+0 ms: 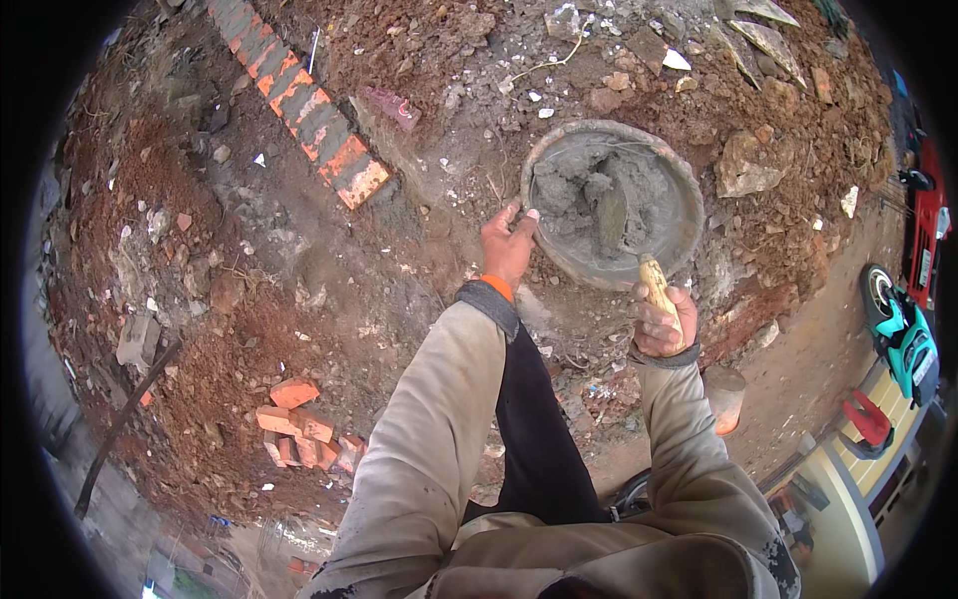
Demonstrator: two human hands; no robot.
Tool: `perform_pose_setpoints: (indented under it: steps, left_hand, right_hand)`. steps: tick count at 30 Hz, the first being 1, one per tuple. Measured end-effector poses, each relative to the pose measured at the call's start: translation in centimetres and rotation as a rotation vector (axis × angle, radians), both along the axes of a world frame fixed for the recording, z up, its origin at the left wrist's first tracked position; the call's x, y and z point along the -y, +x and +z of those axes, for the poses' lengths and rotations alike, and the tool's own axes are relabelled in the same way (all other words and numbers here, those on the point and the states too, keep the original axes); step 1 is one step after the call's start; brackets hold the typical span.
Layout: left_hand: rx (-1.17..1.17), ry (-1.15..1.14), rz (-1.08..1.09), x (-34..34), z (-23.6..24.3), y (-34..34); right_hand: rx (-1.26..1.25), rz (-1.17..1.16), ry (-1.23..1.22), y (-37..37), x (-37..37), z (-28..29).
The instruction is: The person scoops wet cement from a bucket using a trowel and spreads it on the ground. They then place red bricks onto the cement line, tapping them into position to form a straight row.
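A round pan (687,185) with a mortar-caked rim sits on the dirt ahead of me, holding wet grey mortar (569,180). My left hand (510,243) grips the pan's near left rim, thumb on the edge and fingers along the outside. The wooden handle of a trowel (655,284) is wrapped in my right hand (664,321), just off the pan's near right side. The trowel's blade reaches into the mortar and is coated with it, so its outline is partly hidden.
A low brick course (299,105) with mortar joints runs toward the far left. Loose red bricks (299,424) are piled at the near left. A bucket (724,397) stands beside my right arm. Rubble and large stones (753,163) lie right of the pan; a turquoise motorbike (906,344) is at far right.
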State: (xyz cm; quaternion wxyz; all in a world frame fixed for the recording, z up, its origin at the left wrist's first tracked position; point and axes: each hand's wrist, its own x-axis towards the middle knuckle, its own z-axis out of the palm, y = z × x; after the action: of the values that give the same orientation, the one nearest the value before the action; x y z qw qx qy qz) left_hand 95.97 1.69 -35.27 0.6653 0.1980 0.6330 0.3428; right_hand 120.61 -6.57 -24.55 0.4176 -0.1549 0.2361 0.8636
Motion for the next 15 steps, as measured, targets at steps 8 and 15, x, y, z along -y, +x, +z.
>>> perform_pose_setpoints:
  steps: [8, 15]
  left_hand:
    - [0.128, -0.084, 0.084, 0.6, -0.6, -0.1]
    - [0.162, -0.145, 0.200, 0.1, -0.6, -0.9]
  right_hand:
    - [1.669, 1.093, 0.323, 0.5, -3.0, 4.9]
    - [2.201, 1.513, 0.869, 4.3, -0.8, 9.4]
